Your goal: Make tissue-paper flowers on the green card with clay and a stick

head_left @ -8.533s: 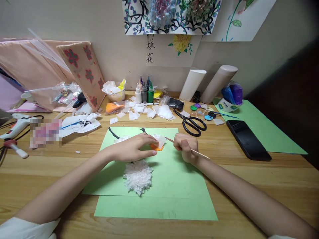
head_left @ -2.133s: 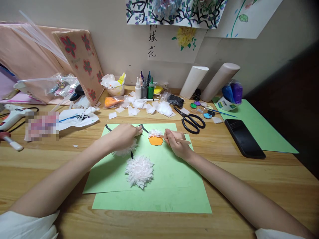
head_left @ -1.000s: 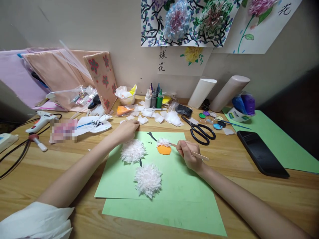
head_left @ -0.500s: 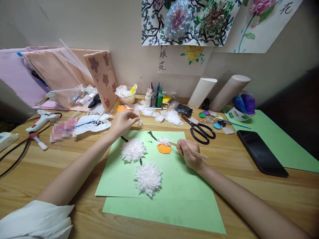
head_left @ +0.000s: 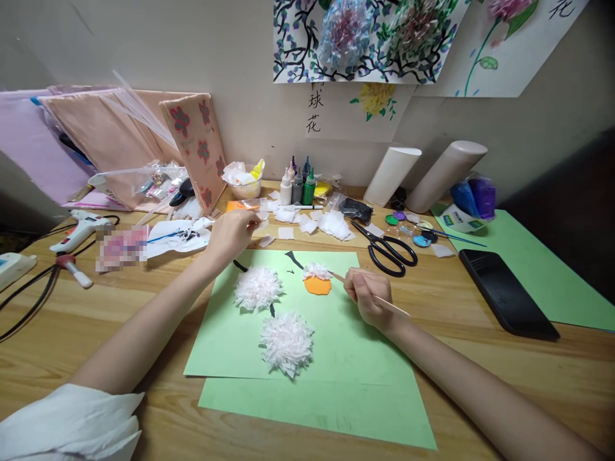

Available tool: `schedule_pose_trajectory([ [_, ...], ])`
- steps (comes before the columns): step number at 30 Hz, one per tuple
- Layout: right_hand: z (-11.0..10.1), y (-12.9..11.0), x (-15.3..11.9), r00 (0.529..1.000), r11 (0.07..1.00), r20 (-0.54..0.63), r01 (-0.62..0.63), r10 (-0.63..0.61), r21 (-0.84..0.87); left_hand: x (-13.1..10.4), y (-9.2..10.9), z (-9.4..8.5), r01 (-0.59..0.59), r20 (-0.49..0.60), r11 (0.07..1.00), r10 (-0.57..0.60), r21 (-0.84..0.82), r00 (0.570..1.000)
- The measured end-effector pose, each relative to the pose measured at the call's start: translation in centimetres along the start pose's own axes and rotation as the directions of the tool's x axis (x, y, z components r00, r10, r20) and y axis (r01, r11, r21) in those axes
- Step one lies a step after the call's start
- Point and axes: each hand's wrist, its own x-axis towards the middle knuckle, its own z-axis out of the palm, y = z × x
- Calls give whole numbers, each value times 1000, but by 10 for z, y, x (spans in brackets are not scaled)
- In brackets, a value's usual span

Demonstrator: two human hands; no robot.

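Note:
My right hand (head_left: 369, 296) grips a thin wooden stick (head_left: 393, 307), its far tip at the edge of a small white tissue tuft (head_left: 317, 271). That tuft covers the upper part of an orange disc (head_left: 318, 286) on a green sheet (head_left: 346, 346). My left hand (head_left: 234, 235) is closed in a pinch beyond the sheet's far left, beside loose white tissue squares (head_left: 286, 233). What its fingertips hold, if anything, is hard to make out. Two full white tissue pompoms, one left (head_left: 258, 288) and one nearer (head_left: 287, 344), sit by dark painted stem strokes.
Black-handled scissors (head_left: 387, 251) and a black phone (head_left: 507, 291) lie on the right. Small paint bottles (head_left: 296, 187) and a bowl of tissue (head_left: 243, 181) stand at the back. A glue gun (head_left: 79, 230) with cables is at left. Two tubes (head_left: 393, 174) lean near the wall.
My left hand has drawn a little to the left, and loose tissue squares now show to its right. The stick has tilted slightly in my right hand, its tip still at the tuft.

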Motion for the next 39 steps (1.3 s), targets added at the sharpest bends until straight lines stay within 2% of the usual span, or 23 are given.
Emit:
schedule_pose_trajectory([
  [2, 0, 2, -1, 1000, 1000, 0, -5, 5, 1, -2, 12, -7, -37, 15, 975, 41, -219, 999],
  [4, 0, 3, -2, 1000, 1000, 19, 10, -10, 22, -7, 29, -13, -40, 110, 897, 98, -440, 989],
  [5, 0, 4, -2, 999, 999, 38, 26, -28, 40, -11, 38, -15, -6, 198, 842, 134, -540, 971],
  [6, 0, 5, -2, 997, 997, 64, 43, -47, 58, -16, 47, -15, 27, 294, 789, 196, -614, 936],
  [8, 0, 5, -2, 989, 994, 125, 74, -84, 79, -26, 62, -10, 21, 367, 739, 310, -674, 877],
  [10, 0, 5, -1, 981, 994, 169, 84, -94, 68, -36, 71, 0, -80, 340, 754, 384, -651, 858],
  [13, 1, 4, 1, 981, 996, 179, 76, -82, 42, -44, 74, 16, -303, 279, 833, 462, -463, 842],
  [16, 0, 3, 1, 980, 997, 180, 77, -81, 27, -46, 72, 26, -411, 240, 857, 489, -311, 839],
  [23, -1, 3, 0, 969, 986, 184, 154, -163, 64, -43, 71, 32, -424, 177, 867, 475, -261, 862],
  [30, 2, 7, 1, 914, 962, 303, 271, -270, 39, -41, 71, 32, -378, 178, 899, 418, -220, 891],
  [34, 5, 10, 2, 874, 948, 399, 316, -277, -35, -41, 70, 32, -381, 163, 902, 415, -203, 895],
  [39, 7, 9, 4, 878, 946, 415, 307, -239, -103, -42, 70, 33, -386, 145, 903, 414, -189, 898],
])
